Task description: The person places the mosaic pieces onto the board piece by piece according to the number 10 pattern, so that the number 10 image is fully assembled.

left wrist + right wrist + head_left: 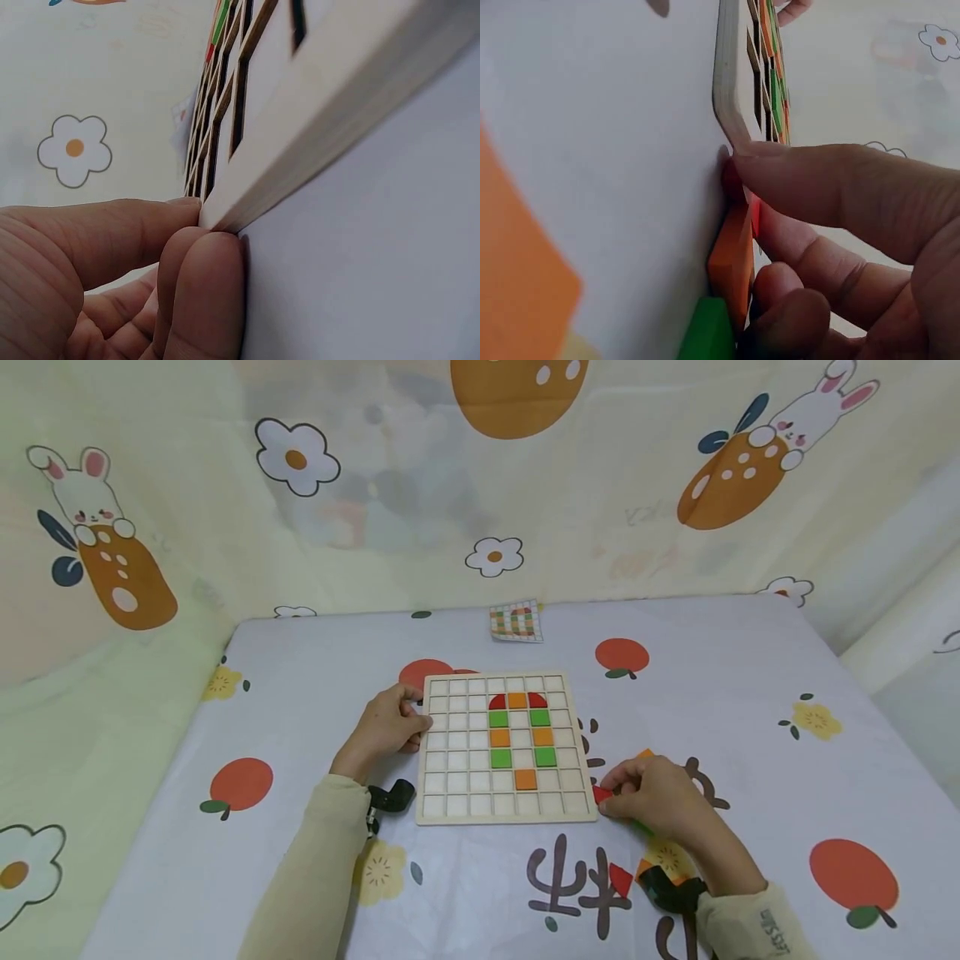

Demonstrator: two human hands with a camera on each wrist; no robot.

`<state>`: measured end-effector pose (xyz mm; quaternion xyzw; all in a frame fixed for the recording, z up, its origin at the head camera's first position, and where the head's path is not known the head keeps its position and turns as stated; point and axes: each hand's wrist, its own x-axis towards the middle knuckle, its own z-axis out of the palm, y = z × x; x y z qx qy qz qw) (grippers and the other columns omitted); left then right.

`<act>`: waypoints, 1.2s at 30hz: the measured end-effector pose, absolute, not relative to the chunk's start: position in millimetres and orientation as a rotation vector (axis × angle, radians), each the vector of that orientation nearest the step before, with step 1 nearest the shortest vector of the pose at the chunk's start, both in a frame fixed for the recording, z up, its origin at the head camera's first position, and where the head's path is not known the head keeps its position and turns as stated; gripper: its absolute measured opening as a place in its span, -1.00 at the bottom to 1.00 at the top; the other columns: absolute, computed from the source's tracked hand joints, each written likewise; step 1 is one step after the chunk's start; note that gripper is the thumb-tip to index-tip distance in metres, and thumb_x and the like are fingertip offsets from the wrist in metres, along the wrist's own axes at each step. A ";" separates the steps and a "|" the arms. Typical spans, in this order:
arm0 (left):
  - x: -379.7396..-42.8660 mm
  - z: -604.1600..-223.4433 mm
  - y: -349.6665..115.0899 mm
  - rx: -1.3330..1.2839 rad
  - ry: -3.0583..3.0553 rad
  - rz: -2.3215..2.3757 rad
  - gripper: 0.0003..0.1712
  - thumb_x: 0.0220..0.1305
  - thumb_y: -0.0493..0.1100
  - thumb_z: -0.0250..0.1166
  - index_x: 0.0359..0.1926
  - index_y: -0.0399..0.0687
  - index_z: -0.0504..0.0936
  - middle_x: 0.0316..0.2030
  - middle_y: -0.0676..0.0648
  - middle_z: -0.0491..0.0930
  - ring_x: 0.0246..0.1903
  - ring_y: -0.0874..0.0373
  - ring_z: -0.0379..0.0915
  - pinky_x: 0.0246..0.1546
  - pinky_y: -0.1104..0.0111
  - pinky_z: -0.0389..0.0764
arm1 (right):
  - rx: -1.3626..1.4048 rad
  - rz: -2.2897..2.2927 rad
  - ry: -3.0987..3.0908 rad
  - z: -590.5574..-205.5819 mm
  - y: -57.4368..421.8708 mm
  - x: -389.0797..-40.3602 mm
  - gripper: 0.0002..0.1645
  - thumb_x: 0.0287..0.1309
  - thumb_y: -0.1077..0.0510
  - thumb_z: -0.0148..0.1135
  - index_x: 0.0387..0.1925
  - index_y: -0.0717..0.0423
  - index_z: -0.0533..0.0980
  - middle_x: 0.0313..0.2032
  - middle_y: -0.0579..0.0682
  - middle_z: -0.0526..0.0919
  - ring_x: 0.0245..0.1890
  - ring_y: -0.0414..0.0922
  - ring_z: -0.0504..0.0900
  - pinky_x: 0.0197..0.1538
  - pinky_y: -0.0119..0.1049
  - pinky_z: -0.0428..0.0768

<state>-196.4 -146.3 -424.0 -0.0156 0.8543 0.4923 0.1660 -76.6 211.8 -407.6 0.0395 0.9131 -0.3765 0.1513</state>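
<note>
A square wooden grid board (506, 818) lies flat on the table, with red, orange and green tiles set in some cells as a ring-like figure. At its left side my left hand (386, 725) pinches the rim between thumb (150, 229) and fingers. Just off the board's lower right corner, my right hand (654, 795) pinches a small red tile (602, 794) near the table surface. Beside those fingers, the right wrist view shows an orange tile (731, 262) and a green tile (709, 330). The hand partly hides these loose pieces.
Behind the board a small card (516, 622) printed with a coloured grid figure leans by the back curtain. Another red tile (620, 879) lies in front, near the right wrist. The patterned cloth (247, 877) covers the table.
</note>
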 end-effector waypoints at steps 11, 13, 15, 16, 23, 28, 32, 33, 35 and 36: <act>-195.8 -423.9 -145.0 -0.047 2.439 1.399 -0.51 0.38 -0.29 0.39 0.26 -0.22 0.47 -0.29 -0.12 0.50 -0.52 0.16 0.57 -0.44 0.39 0.72 | 0.102 -0.989 2.733 -410.1 205.6 -75.6 -0.84 -0.02 0.22 0.54 -0.36 0.07 0.69 -0.38 -0.03 0.54 -0.26 -0.05 0.45 -0.29 -0.25 0.42; -195.6 -423.7 -145.0 -0.043 2.445 1.395 -0.51 0.38 -0.29 0.38 0.26 -0.22 0.47 -0.30 -0.12 0.50 -0.52 0.16 0.57 -0.45 0.39 0.72 | 0.093 -0.976 2.757 -410.6 205.0 -74.9 -0.85 -0.02 0.23 0.55 -0.39 0.07 0.69 -0.38 -0.03 0.56 -0.27 -0.05 0.46 -0.29 -0.24 0.43; -195.4 -423.6 -144.9 -0.038 2.451 1.389 -0.51 0.39 -0.29 0.38 0.26 -0.22 0.46 -0.30 -0.12 0.50 -0.52 0.16 0.56 -0.45 0.39 0.72 | 0.085 -0.967 2.768 -410.6 204.4 -73.9 -0.86 -0.01 0.24 0.54 -0.39 0.07 0.68 -0.40 -0.04 0.57 -0.29 -0.06 0.47 -0.30 -0.24 0.45; -195.3 -423.5 -144.9 -0.036 2.455 1.385 -0.52 0.39 -0.28 0.38 0.26 -0.22 0.46 -0.30 -0.12 0.50 -0.52 0.16 0.56 -0.45 0.39 0.72 | 0.088 -0.964 2.770 -410.4 204.0 -73.3 -0.86 0.00 0.24 0.53 -0.38 0.07 0.68 -0.42 -0.05 0.58 -0.30 -0.06 0.48 -0.29 -0.25 0.47; -195.0 -422.8 -145.4 -0.031 2.455 1.387 -0.51 0.39 -0.28 0.38 0.27 -0.22 0.46 -0.29 -0.11 0.50 -0.52 0.17 0.56 -0.44 0.40 0.72 | 0.074 -1.061 2.739 -407.9 205.1 -70.8 -0.85 0.06 0.21 0.55 -0.32 0.07 0.71 -0.43 -0.08 0.63 -0.30 -0.10 0.53 -0.31 -0.33 0.51; -195.6 -422.3 -145.7 -0.032 2.453 1.391 -0.51 0.39 -0.28 0.37 0.27 -0.22 0.46 -0.29 -0.12 0.50 -0.52 0.17 0.57 -0.44 0.40 0.72 | 0.006 -1.255 2.636 -405.8 203.6 -74.6 -0.86 0.15 0.24 0.50 -0.23 0.16 0.73 -0.40 -0.06 0.71 -0.33 -0.11 0.60 -0.37 -0.39 0.59; -195.5 -422.3 -145.0 -0.035 2.458 1.381 -0.51 0.39 -0.28 0.37 0.27 -0.23 0.46 -0.29 -0.11 0.50 -0.53 0.17 0.56 -0.45 0.40 0.72 | -0.020 -1.382 2.486 -405.5 197.8 -81.2 -0.82 0.20 0.28 0.42 -0.15 0.22 0.72 -0.37 0.00 0.74 -0.39 -0.09 0.65 -0.36 -0.38 0.66; -195.5 -422.4 -144.8 -0.037 2.458 1.380 -0.51 0.39 -0.28 0.37 0.27 -0.22 0.46 -0.29 -0.11 0.50 -0.53 0.17 0.56 -0.45 0.40 0.72 | -0.014 -1.399 2.458 -405.5 195.8 -83.0 -0.82 0.21 0.28 0.42 -0.14 0.23 0.72 -0.37 0.01 0.75 -0.39 -0.08 0.66 -0.35 -0.37 0.67; -195.5 -422.8 -144.5 -0.040 2.458 1.381 -0.51 0.39 -0.29 0.38 0.27 -0.22 0.46 -0.29 -0.11 0.50 -0.53 0.17 0.56 -0.45 0.40 0.71 | 0.011 -1.432 2.403 -405.9 191.3 -87.1 -0.80 0.21 0.28 0.41 -0.13 0.24 0.71 -0.37 0.03 0.75 -0.42 -0.08 0.68 -0.32 -0.35 0.70; -195.5 -423.0 -144.4 -0.041 2.458 1.380 -0.52 0.39 -0.29 0.38 0.26 -0.22 0.46 -0.29 -0.12 0.50 -0.52 0.17 0.57 -0.45 0.40 0.71 | 0.026 -1.447 2.381 -406.2 188.9 -89.3 -0.80 0.21 0.28 0.41 -0.13 0.25 0.70 -0.37 0.04 0.75 -0.43 -0.07 0.69 -0.32 -0.34 0.70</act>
